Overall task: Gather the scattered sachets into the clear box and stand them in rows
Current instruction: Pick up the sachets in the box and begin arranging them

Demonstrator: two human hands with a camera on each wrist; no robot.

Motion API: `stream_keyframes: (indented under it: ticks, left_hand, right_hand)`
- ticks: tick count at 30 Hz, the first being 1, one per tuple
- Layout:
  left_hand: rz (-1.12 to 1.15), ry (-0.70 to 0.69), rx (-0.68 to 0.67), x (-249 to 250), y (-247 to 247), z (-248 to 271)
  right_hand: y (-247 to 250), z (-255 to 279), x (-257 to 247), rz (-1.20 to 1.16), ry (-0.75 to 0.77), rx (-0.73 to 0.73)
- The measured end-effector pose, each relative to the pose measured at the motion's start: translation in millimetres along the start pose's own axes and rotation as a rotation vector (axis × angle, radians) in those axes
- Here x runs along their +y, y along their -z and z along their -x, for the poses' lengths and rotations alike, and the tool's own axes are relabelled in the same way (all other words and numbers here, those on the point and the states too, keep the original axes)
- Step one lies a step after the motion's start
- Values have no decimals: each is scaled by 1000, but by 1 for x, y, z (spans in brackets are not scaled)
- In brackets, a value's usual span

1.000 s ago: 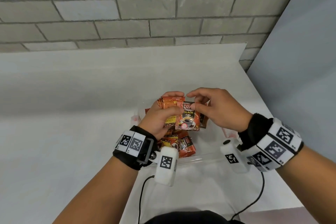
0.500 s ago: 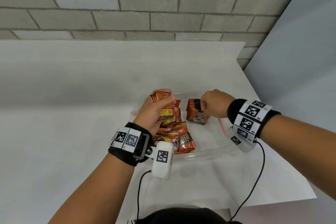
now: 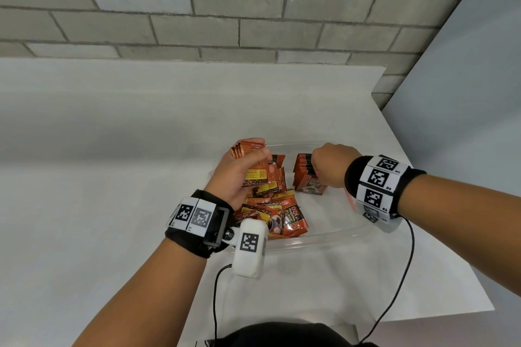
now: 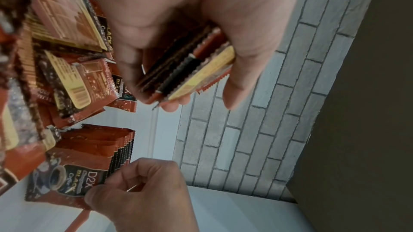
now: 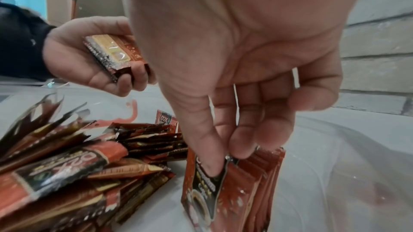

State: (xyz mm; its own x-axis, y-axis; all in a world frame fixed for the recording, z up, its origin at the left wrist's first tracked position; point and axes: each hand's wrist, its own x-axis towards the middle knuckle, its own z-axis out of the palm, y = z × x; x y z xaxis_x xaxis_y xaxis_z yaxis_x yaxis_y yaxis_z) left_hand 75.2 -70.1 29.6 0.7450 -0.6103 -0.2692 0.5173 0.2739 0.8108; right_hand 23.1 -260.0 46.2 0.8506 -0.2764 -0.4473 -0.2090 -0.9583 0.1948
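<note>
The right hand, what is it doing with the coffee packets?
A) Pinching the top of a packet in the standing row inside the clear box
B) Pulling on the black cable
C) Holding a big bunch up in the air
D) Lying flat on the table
A. In the right wrist view the right hand pinches the top edge of the front sachet of the upright row, inside the clear box.

Red-brown sachets [image 3: 270, 214] heaped loose in clear box [image 3: 332, 236]; upright row [image 3: 306, 175] beside heap.
</note>
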Motion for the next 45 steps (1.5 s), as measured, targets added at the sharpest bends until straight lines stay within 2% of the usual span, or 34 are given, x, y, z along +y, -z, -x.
stream_keyframes:
  ticks: [10,25,28,32,34,39,41,45]
  left_hand:
    - [-10,-14,-15,0,-2,3]
    - [58,67,25,-4,-1,-2]
    - [40,67,12,-4,-2,-2]
    - [31,63,-19,-4,-5,-3]
    - [20,55,-60,-5,-7,-2]
    - [24,28,-136,-10,-10,2]
    - [-1,22,-103,-10,-13,4]
    - [91,11,22,-9,-12,2]
  right_hand:
    - [-1,0,-1,66,41,11]
    - [1,6,14,-109,54,40]
    - [8,14,18,-285,103,55]
    - [19,34,11,-765,202,174]
    - [18,42,1,-965,218,179]
    - [7,57,-14,-1272,290,222]
    - [4,61,-13,-1344,298,305]
    - [0,67,-10,-1277,298,653]
